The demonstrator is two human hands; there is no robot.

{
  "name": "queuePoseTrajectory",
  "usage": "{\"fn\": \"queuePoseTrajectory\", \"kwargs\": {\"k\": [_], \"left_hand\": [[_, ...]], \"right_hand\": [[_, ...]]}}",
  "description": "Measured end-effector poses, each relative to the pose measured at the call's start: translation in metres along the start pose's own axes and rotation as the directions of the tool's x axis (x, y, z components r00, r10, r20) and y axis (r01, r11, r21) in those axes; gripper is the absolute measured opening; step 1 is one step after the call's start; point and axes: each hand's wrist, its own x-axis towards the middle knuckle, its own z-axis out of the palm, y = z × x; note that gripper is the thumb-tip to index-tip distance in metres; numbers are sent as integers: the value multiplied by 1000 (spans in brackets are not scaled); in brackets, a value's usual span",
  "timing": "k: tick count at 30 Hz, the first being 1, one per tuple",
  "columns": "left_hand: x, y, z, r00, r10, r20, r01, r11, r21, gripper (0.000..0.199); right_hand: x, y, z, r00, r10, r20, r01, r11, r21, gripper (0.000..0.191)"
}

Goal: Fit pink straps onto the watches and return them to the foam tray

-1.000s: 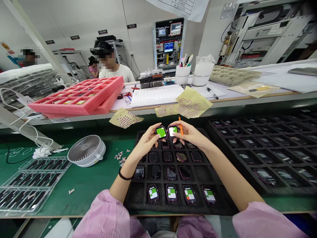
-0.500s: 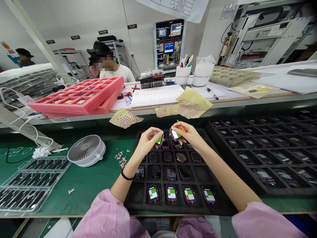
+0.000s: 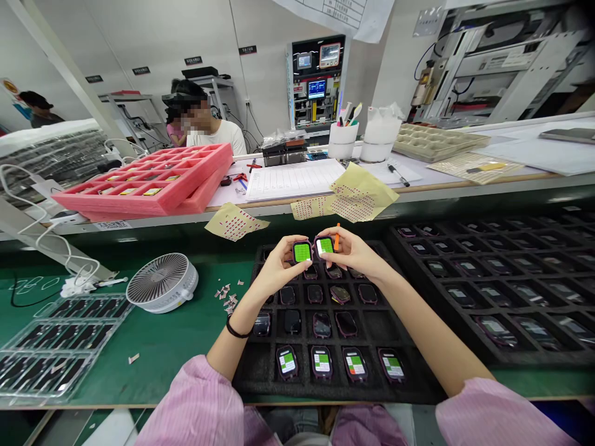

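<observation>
Held close together above a black tray [image 3: 246,378]
Left grip [image 3: 279,266] clamped on one watch [image 3: 302,251]; right grip [image 3: 357,251] clamped on another watch [image 3: 325,246] and an orange stick [image 3: 336,236].

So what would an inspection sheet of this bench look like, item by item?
Surface: green mat on the bench.
Job's things: black foam tray of rounded screen devices in rows; a second black tray to its right.
Clutter: small paper scraps on the mat, near a white desk fan and clear plastic trays.
Hands: left hand holds one screen device; right hand holds a second screen device and an orange stick.
Cables: white cable looped at the left; black cable on the mat.
Surroundings: pink foam tray, a co-worker beyond, a test machine.
</observation>
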Motion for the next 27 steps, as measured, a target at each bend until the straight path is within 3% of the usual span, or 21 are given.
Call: {"fn": "queuePoseTrajectory", "kwargs": {"k": [5, 8, 15, 20, 24, 27], "left_hand": [[0, 0, 2, 999, -49, 11, 50, 997, -56, 41], [1, 0, 2, 997, -78, -1, 78, 995, -54, 42], [0, 3, -3, 999, -50, -16, 49, 998, -46, 44], [-1, 1, -8, 997, 70, -30, -69, 998, 10, 64], [-2, 1, -10, 976, 189, -108, -168, 969, 181, 55], [-3, 3, -9, 957, 276, -89, -221, 893, 391, 48]], "right_hand": [[1, -2, 6, 980, 41, -195, -37, 999, 25, 39], [1, -3, 6, 970, 47, -239, -43, 999, 21, 39], [0, -3, 2, 998, 23, -54, -22, 1000, 21, 44], [0, 0, 4, 1000, 0, 15, 0, 1000, 26, 47], [1, 1, 9, 999, 4, 33, -5, 1000, 19, 45], [1, 1, 12, 1000, 11, 28, -11, 1000, 8, 44]]}}
